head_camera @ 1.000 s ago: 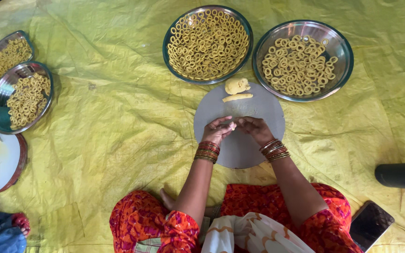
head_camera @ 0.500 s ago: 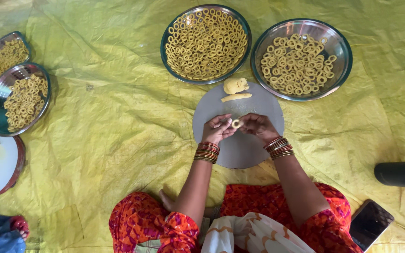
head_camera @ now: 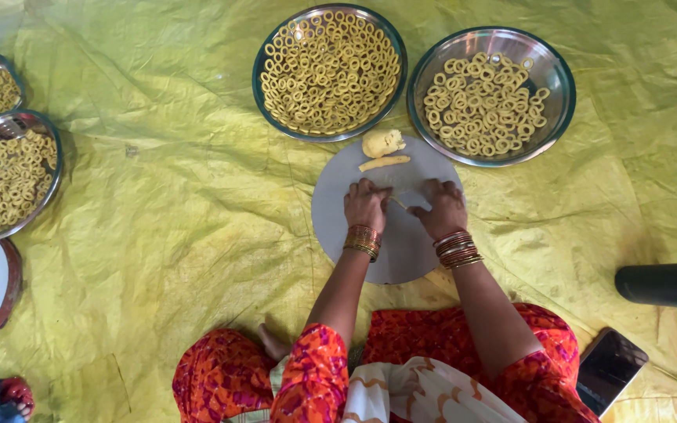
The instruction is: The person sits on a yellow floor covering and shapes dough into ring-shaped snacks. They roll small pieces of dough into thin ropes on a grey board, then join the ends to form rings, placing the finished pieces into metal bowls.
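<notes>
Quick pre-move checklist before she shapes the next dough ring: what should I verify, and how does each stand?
1. Both hands on the round board: ok, left hand and right hand rest on it.
2. Dough strip between the hands: cannot tell, mostly hidden.
3. Spare dough: ok, dough lump and rolled piece lie at the board's far edge.
4. Room in the right tray: ok, rings in one loose layer.
5. Left tray: not ok, nearly full.
6. Phone away from the board: ok.
</notes>
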